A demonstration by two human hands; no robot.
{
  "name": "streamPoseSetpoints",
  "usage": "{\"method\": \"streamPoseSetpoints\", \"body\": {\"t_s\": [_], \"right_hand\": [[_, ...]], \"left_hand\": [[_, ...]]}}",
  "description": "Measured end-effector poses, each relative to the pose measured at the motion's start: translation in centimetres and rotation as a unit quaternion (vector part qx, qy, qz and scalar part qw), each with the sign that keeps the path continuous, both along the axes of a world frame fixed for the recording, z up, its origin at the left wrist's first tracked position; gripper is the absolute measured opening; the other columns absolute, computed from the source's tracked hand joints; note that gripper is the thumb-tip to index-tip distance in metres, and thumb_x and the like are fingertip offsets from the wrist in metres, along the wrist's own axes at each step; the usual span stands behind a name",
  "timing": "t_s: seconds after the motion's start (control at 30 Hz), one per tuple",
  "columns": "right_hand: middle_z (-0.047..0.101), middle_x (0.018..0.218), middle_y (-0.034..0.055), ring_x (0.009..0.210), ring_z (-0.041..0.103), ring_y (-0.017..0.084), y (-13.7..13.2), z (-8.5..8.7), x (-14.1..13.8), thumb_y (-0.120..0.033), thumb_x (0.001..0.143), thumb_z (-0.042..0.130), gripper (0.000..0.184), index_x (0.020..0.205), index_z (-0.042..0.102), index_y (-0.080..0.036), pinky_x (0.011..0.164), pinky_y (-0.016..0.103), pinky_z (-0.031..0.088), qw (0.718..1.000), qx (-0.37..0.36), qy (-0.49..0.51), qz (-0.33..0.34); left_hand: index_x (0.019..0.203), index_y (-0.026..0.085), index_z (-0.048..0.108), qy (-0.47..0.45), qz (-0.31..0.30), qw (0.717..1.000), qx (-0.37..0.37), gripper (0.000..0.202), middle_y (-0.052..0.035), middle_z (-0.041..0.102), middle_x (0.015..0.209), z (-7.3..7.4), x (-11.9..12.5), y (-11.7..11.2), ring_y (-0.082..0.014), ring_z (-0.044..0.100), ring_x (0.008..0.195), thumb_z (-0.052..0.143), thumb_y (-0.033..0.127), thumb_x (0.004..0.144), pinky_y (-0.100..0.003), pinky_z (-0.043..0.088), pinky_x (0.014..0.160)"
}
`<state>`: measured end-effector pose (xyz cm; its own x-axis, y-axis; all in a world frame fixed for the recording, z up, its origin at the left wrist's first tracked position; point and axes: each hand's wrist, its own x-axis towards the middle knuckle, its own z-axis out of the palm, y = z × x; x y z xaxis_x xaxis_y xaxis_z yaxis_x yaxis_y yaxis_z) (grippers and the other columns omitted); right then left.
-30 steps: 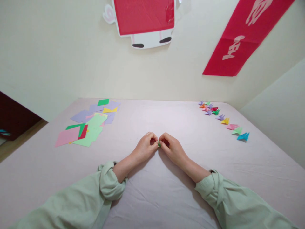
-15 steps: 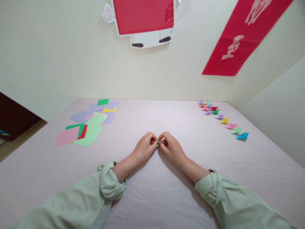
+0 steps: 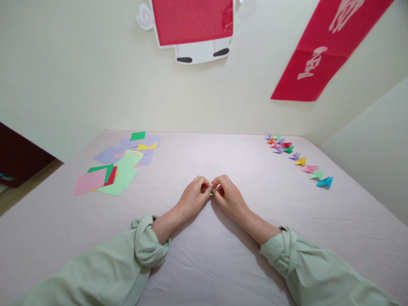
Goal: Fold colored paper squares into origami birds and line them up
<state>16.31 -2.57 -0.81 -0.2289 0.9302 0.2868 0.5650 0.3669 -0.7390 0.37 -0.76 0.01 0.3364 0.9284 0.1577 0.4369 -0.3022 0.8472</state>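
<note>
Both hands meet at the middle of the pink-covered bench [image 3: 204,263], the left hand [image 3: 193,197] and right hand [image 3: 229,196] each pinching the small green folded paper [image 3: 211,192] between fingertips (only a sliver of it shows). Loose coloured sheets [image 3: 117,165] lie far left; a row of folded paper shapes [image 3: 301,161] lies far right.

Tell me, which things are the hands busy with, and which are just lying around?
In hand:
left hand and right hand, both pinching the small green paper between their fingertips.

Lying about:
loose coloured sheets on the left of the table; row of folded paper shapes on the right, untouched; red banner and red poster on the wall.
</note>
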Motion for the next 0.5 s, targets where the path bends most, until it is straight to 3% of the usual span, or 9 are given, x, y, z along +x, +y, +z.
{"method": "streamPoseSetpoints", "body": {"t_s": [0.5], "right_hand": [[0.054, 0.081, 0.0003, 0.071, 0.053, 0.016, 0.10, -0.35, -0.09, -0.019, 0.087, 0.049, 0.005, 0.084, 0.052, -0.022, 0.067, 0.028, 0.041, 1.000, -0.017, 0.009, -0.014]], "left_hand": [[0.081, 0.018, 0.057, 0.005, -0.011, 1.000, 0.004, 0.008, -0.0014, 0.059, 0.080, 0.05, -0.31, -0.12, -0.0155, 0.054, 0.075, 0.051, 0.021, 0.084, -0.026, 0.041, 0.068]]}}
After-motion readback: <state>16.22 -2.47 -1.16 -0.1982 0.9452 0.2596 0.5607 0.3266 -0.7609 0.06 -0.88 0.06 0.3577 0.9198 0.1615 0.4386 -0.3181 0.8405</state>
